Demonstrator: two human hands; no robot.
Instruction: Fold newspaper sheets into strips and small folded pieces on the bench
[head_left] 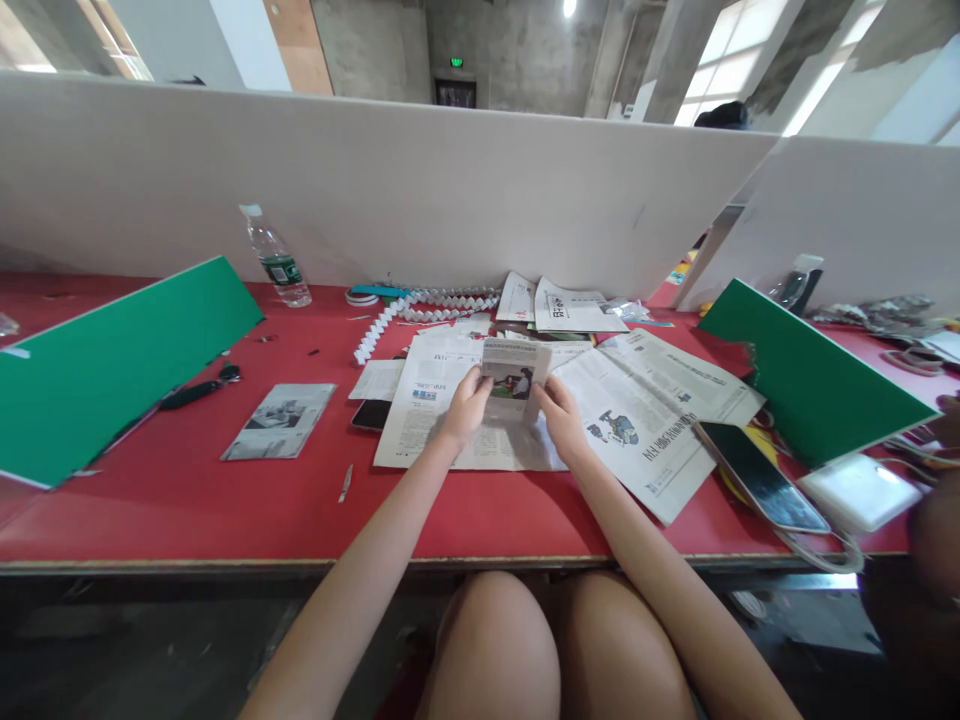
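Note:
Both of my hands hold a small folded piece of newspaper (515, 375) above the red table (225, 490). My left hand (466, 408) grips its left edge, fingers closed on it. Its right edge is pinched by my right hand (559, 418). Under the hands lies an open newspaper sheet (450, 420), and a larger sheet (652, 420) spreads out to the right. A dark phone (371, 415) lies just left of the sheet, and a folded newspaper cutting (279, 421) sits further left.
Green boards lean at the left (112, 360) and right (810, 370). A water bottle (276, 257) stands by the white partition (450, 190). A pleated white paper chain (427, 302), more papers (570, 308), a tablet (761, 475), a white box (859, 490) and a black tool (196, 390) lie around.

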